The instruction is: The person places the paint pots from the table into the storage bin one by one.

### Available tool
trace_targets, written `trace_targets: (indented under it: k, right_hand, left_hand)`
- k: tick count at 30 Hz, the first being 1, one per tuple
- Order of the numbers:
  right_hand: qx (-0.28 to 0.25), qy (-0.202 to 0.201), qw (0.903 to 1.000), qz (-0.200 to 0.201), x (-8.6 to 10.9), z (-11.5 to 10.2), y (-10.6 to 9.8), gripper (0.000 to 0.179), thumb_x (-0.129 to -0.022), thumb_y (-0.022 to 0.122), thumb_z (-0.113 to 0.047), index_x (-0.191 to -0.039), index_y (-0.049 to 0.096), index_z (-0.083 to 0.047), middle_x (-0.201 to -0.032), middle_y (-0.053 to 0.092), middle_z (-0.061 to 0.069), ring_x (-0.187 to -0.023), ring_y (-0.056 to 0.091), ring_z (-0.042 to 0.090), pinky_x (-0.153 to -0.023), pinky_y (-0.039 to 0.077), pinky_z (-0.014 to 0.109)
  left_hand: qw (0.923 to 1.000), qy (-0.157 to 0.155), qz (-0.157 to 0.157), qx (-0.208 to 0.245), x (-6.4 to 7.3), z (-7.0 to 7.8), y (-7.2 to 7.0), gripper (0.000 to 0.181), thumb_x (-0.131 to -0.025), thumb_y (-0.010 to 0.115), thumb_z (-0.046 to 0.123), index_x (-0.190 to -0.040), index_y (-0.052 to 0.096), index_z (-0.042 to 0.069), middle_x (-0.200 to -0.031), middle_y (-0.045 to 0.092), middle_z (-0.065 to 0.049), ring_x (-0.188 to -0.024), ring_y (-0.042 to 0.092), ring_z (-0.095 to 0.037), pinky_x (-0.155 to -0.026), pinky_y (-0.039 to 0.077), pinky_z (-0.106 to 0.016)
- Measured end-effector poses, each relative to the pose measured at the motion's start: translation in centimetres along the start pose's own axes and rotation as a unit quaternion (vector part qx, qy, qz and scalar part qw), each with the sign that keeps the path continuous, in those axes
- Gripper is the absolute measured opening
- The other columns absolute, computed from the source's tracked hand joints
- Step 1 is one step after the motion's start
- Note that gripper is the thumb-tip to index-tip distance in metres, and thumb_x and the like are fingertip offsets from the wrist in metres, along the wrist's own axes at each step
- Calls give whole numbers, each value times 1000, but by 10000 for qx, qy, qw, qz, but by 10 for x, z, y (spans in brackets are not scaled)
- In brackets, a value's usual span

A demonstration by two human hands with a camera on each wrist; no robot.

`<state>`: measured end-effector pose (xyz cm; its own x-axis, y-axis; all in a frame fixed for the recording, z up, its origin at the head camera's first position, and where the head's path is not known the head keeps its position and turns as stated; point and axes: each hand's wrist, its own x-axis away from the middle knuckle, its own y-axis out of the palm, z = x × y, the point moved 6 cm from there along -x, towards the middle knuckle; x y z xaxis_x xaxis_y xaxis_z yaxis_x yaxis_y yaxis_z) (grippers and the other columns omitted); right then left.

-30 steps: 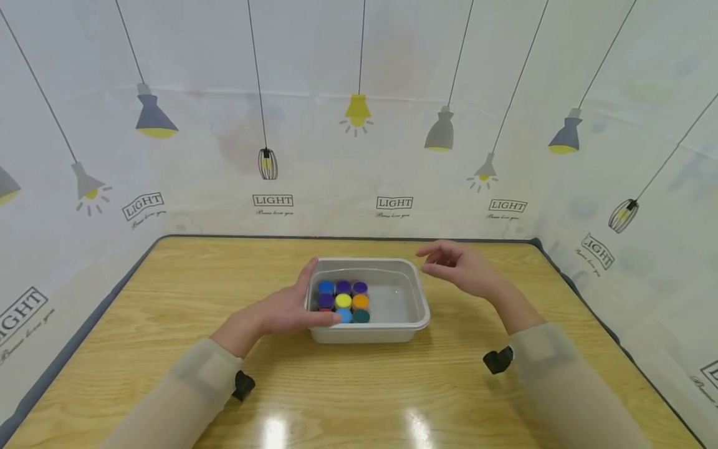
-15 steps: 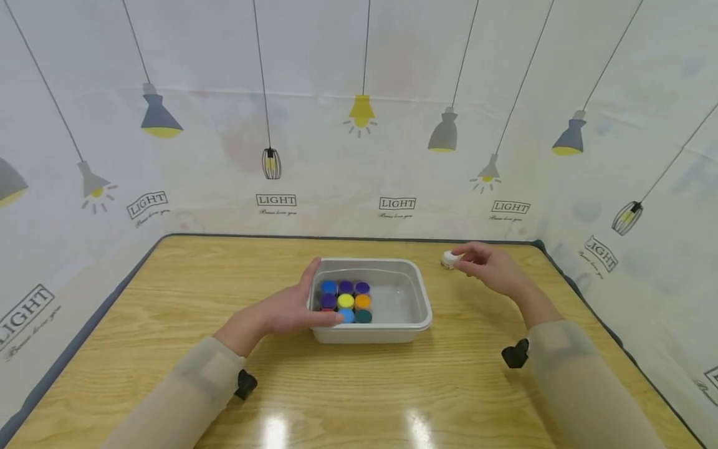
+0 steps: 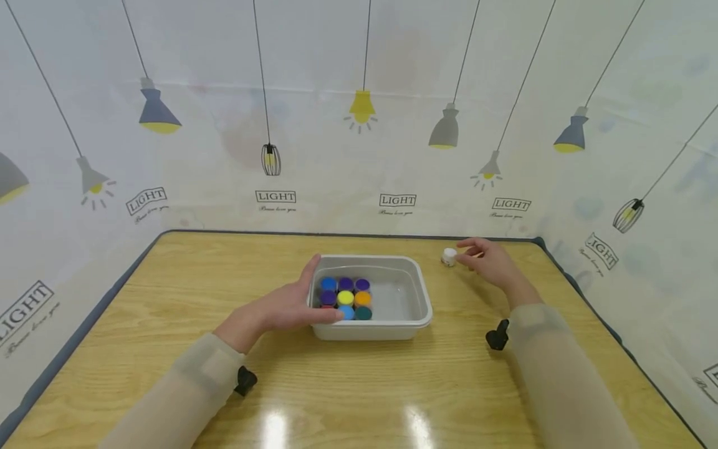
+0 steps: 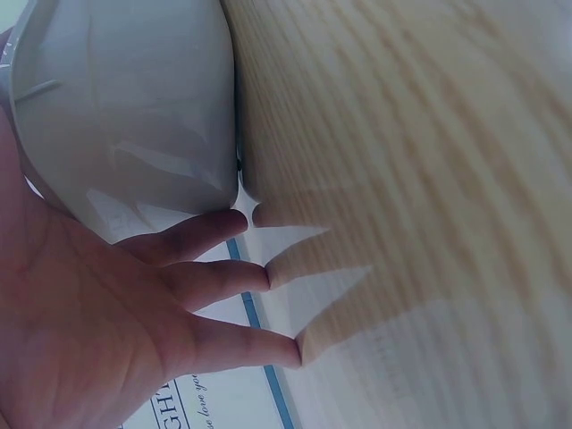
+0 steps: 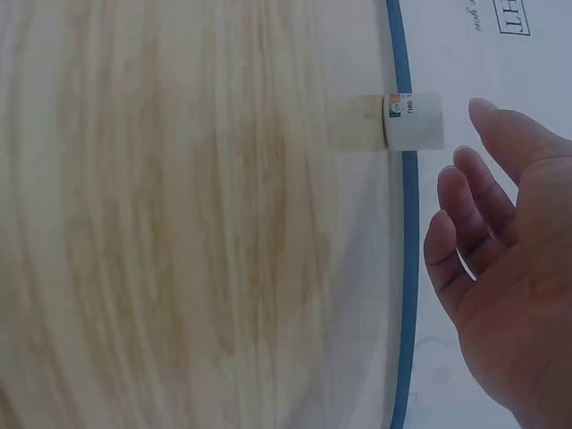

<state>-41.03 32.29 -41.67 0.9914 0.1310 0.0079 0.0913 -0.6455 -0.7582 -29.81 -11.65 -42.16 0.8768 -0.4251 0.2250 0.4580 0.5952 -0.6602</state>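
A pale grey plastic box [image 3: 398, 323] stands in the middle of the table. Small jars [image 3: 345, 298] with blue, purple, yellow, orange and green lids fill its left half in rows. My left hand [image 3: 280, 307] spans the box's left end, its thumb lying over the front rim; the left wrist view shows straight, spread fingers [image 4: 246, 344] beside the box wall. To the right, near the table's back edge, a small white-lidded jar [image 3: 449, 257] stands upright. Just beside it is my right hand [image 3: 489, 263]; in the right wrist view its loosely bent fingers [image 5: 447, 237] are apart from the jar.
The wooden table [image 3: 336, 386] has a dark edge trim [image 3: 269, 233] along its back. A white sheet [image 3: 314, 125] printed with lamps hangs behind and at both sides. The box's right half shows its bare floor.
My right hand has moved right from beside the box and drawn slightly away from the white-lidded jar its fingertips met half a second ago. My left hand stays at the box.
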Motion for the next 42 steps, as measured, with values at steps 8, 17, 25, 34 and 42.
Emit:
trace_targets:
  k: [8,17,25,34,42]
  right_hand:
    - [-74,152,9998,-108,-14,7,9,59,-108,72,-41,-156,58,-10,-137,67,23,-104,72,30,-83,59,33]
    - [-27,450,9990,-80,-19,9,16,57,-106,74,-39,-151,60,-7,-134,66,23,-95,67,23,-78,55,29]
    - [76,384,9992,-49,-18,7,18,58,-107,74,-40,-150,60,-4,-131,65,21,-95,64,22,-78,53,28]
    - [62,310,9995,-58,-18,7,21,48,-106,75,-35,-140,66,-3,-123,67,18,-90,65,21,-75,54,28]
    - [67,-166,9998,-13,-5,-10,17,49,-105,76,-38,-140,66,-5,-121,70,16,-98,64,24,-77,56,30]
  left_hand:
    - [10000,-10,-19,-7,-1,-1,-1,137,-88,76,77,-175,-19,29,-176,33,-26,-155,47,-46,-128,34,-68]
    - [10000,15,-17,-36,-2,-2,0,137,-88,76,77,-175,-18,29,-177,33,-25,-154,47,-45,-128,34,-68]
    - [10000,-12,-20,5,-2,-2,-1,137,-88,76,77,-175,-18,30,-177,32,-24,-155,46,-46,-129,33,-69]
    - [10000,7,-20,8,-1,-1,0,137,-88,76,77,-175,-18,29,-176,33,-25,-155,46,-46,-128,34,-68]
    - [10000,-27,-22,-2,-1,0,-1,138,-88,76,77,-175,-18,29,-177,32,-26,-156,45,-47,-129,33,-68]
